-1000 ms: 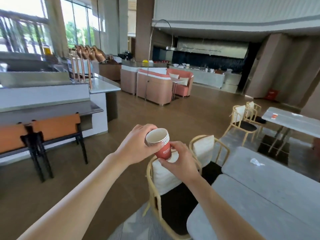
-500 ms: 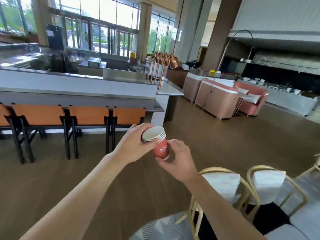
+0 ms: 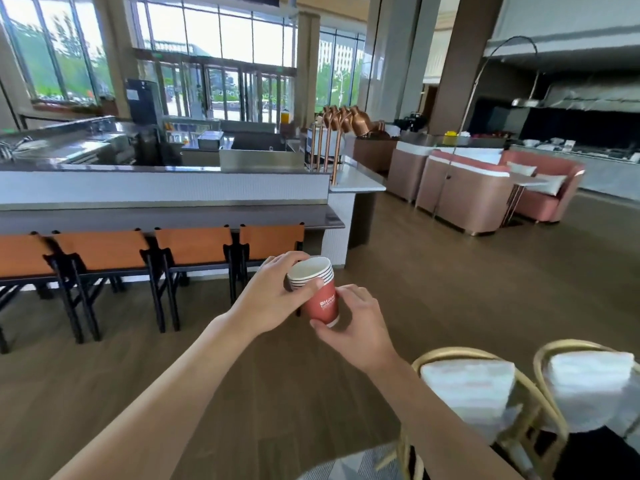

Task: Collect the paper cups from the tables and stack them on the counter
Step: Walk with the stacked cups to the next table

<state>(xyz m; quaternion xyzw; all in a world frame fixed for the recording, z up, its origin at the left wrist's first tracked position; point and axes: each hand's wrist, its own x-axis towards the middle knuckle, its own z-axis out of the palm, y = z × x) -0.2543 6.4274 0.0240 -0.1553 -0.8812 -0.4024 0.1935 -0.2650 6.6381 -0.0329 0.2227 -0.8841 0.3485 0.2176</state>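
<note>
A stack of several nested red paper cups (image 3: 320, 295) with white rims is held in front of me, tilted slightly right. My left hand (image 3: 273, 294) grips the stack near its rims, thumb across the front. My right hand (image 3: 353, 323) holds the bottom of the stack with thumb and fingers curled round it. The long bar counter (image 3: 166, 216) runs across the left and middle, a few steps ahead of the cups.
Orange-backed bar stools (image 3: 194, 251) line the counter's front. Two rattan chairs with white cushions (image 3: 471, 389) stand at the lower right. Pink sofas (image 3: 485, 192) and a small table sit at the right. Open wooden floor lies between me and the counter.
My view has swung left from the grey tables toward the bar counter, which is now nearer. Both hands keep holding the cup stack in the same way.
</note>
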